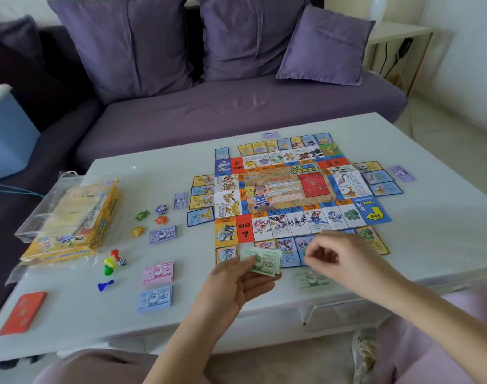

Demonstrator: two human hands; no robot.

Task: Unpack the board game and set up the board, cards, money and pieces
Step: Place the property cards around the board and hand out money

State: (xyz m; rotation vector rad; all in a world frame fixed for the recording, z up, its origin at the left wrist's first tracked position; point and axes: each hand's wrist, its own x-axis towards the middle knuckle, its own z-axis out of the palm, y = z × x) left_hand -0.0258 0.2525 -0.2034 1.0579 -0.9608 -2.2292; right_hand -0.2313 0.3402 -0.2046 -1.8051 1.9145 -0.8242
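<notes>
Set before a purple sofa [236, 112], on a white tabletop [436, 223]. Lower centre: gripped in the left hand [236, 284], thumb on top and fingers [260, 284] curled beneath, a small wad of green notes [264, 261]. Held level and slightly fanned, probably to let singles be peeled off the top.

Just right of that, hovering over the near edge of the board [292, 189]: the right hand [342, 256], curled in and blurred. Cannot tell whether pinching a note or nothing. Lying flat below it, near the tabletop's front edge, a lone green note [311, 279], seemingly the start of a green pile.

Unfolded mid-frame, that board, ringed with property cards [380, 187] laid beside their squares, likely for quick matching.

Sorted by colour at lower left: pink notes [157, 273], blue notes [155, 299], purple notes [162, 234] above them. Kept apart, presumably as a bank.

Further left: pawns [110, 266] and a die [122, 261] clustered, star tokens [153, 217] above, the yellow box [70, 234] beyond, a red deck [23, 313] at the far lower-left corner.

Judged nearly done, with only the green money left to settle.
</notes>
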